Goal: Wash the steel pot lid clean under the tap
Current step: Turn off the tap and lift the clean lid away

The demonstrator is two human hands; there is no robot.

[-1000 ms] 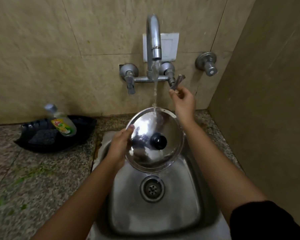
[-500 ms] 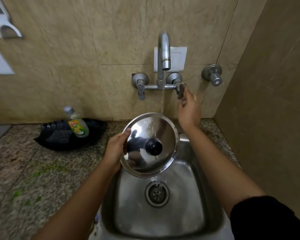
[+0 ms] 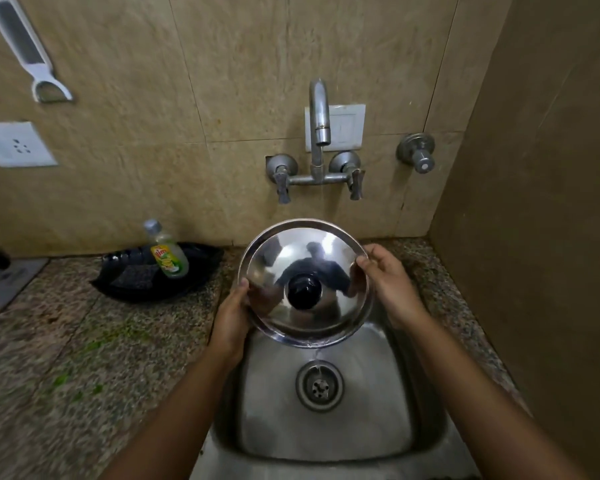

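Observation:
The round steel pot lid (image 3: pixel 321 254), shiny with a black knob in its middle, is held tilted toward me over the steel sink (image 3: pixel 388 393). My left hand (image 3: pixel 231 313) grips its lower left rim. My right hand (image 3: pixel 390 282) grips its right rim. Water drips off the lid's lower edge toward the drain (image 3: pixel 320 386). The wall tap (image 3: pixel 319 126) stands above the lid, and I see almost no stream from its spout.
A green dish-soap bottle (image 3: pixel 167 252) leans in a black tray (image 3: pixel 136 282) on the granite counter (image 3: pixel 84 341) to the left. Tap handles (image 3: pixel 355 183) and a separate valve (image 3: pixel 418 154) sit on the tiled wall. A brown side wall closes in on the right.
My right hand left the right tap handle and took hold of the lid's right rim. The stream from the spout has nearly stopped. The view has tilted upward.

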